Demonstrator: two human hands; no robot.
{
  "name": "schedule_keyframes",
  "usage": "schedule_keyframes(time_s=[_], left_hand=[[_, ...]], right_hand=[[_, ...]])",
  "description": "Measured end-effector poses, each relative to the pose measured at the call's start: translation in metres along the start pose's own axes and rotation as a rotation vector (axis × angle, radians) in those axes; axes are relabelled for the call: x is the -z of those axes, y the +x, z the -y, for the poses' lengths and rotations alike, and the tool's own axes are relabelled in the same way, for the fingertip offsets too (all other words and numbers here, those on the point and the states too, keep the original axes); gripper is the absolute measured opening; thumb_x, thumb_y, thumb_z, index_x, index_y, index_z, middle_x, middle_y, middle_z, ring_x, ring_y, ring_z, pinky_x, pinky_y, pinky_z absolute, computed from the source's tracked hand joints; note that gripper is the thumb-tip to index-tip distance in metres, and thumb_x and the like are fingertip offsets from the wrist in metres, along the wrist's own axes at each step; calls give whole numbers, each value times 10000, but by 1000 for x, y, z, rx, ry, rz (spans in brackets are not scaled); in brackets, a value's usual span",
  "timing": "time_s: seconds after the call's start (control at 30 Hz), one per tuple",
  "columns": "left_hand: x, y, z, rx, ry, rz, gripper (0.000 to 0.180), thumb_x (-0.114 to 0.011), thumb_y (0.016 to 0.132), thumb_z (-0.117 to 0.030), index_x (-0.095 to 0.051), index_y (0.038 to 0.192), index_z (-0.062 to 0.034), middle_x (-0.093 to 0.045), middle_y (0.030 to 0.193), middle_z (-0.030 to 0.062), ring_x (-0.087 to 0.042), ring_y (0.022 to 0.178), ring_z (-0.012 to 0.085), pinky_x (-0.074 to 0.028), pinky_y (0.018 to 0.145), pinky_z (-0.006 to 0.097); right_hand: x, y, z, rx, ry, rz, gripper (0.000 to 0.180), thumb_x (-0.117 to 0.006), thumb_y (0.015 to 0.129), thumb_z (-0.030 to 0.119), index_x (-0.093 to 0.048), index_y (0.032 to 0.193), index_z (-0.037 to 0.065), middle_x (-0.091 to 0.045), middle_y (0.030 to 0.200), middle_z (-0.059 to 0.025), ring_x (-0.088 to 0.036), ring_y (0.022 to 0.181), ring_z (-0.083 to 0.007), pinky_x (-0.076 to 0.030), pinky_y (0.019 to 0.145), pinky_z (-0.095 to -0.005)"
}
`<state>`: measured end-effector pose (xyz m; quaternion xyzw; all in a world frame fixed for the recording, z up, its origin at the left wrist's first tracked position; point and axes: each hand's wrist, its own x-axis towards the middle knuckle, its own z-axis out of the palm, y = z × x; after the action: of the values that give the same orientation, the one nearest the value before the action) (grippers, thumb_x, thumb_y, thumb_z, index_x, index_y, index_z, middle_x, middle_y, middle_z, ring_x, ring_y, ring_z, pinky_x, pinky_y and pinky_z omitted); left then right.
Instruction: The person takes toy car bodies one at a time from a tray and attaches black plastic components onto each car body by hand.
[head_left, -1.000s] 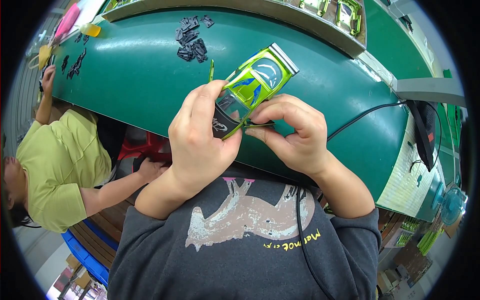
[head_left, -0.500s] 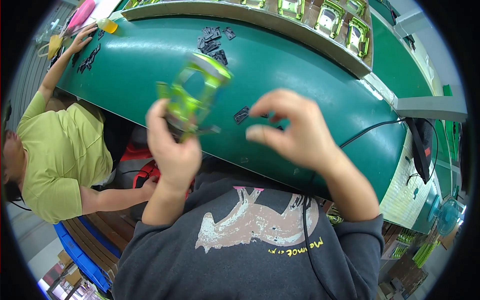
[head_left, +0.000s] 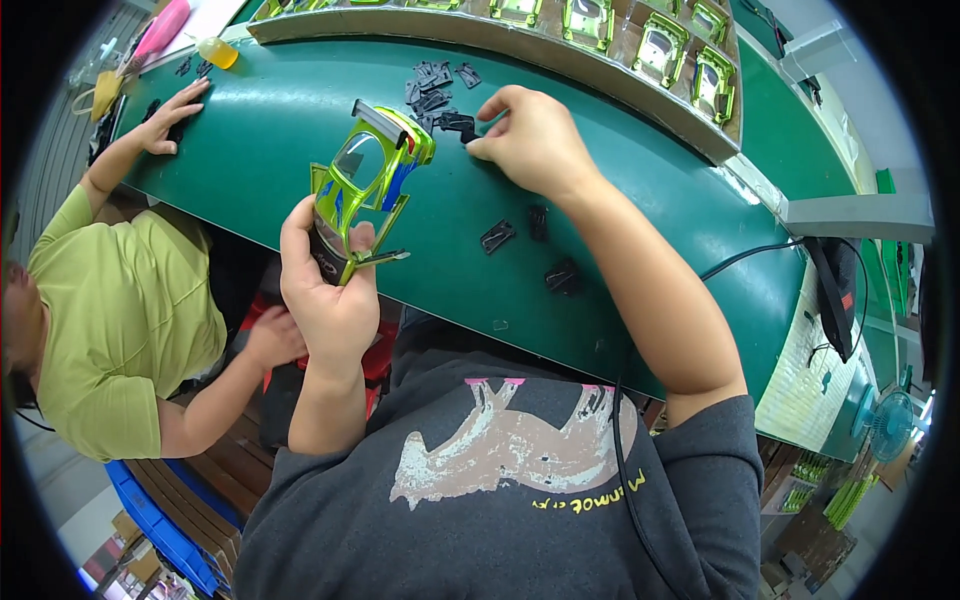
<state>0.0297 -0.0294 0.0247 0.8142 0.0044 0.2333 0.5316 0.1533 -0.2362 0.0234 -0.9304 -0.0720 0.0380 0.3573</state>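
Observation:
My left hand (head_left: 335, 300) is closed around the lower end of a bright green toy car body shell (head_left: 385, 190), which I hold tilted above the table. Blue and dark patches show on the shell, and a see-through window opening faces up. At the edge of a heap of small black plastic parts (head_left: 428, 85), my right hand (head_left: 535, 140) has thumb and forefinger around one black plastic part (head_left: 458, 125). Nearer to me lie a few loose black pieces (head_left: 497, 236), below my right forearm's inner side.
A long cardboard tray (head_left: 700, 145) with several green car shells stands along the far side of the green table (head_left: 420, 270). To the left a co-worker in a yellow-green shirt (head_left: 130, 310) rests a hand on the table. A yellow bottle (head_left: 217, 54) and a black cable (head_left: 750, 255) are also there.
My right hand has moved away from me to the black heap and closed on a part. Loose black pieces it covered now show. My left hand has turned the green shell slightly.

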Motion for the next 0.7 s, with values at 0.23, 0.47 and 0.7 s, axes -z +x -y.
schedule_keyframes(time_s=[0.23,0.47,0.7], left_hand=[[-19,-3,-5,107,-252,254,418,-714,897,-85,-519,1254,12,-606,1095,74,-579,953,128,-472,847,256],[-44,-18,-13,9,-198,439,466,-716,805,8,-547,1238,-14,-597,1084,142,-608,961,265,-472,860,313],[-55,-12,-36,-167,-211,639,513,-689,733,54,-574,1224,-39,-604,1029,129,-602,906,264,-474,808,315]], right_hand=[[69,-60,-29,-30,112,-64,190,-737,801,144,-751,961,43,-644,704,-73,-605,649,-199,-513,667,-331],[69,-119,-57,-25,427,-61,221,-729,808,119,-696,976,-21,-697,835,-101,-663,746,-131,-558,711,-281],[73,-124,-70,-183,766,-74,147,-750,816,2,-685,946,-19,-706,848,-47,-667,787,-92,-539,723,-235]])
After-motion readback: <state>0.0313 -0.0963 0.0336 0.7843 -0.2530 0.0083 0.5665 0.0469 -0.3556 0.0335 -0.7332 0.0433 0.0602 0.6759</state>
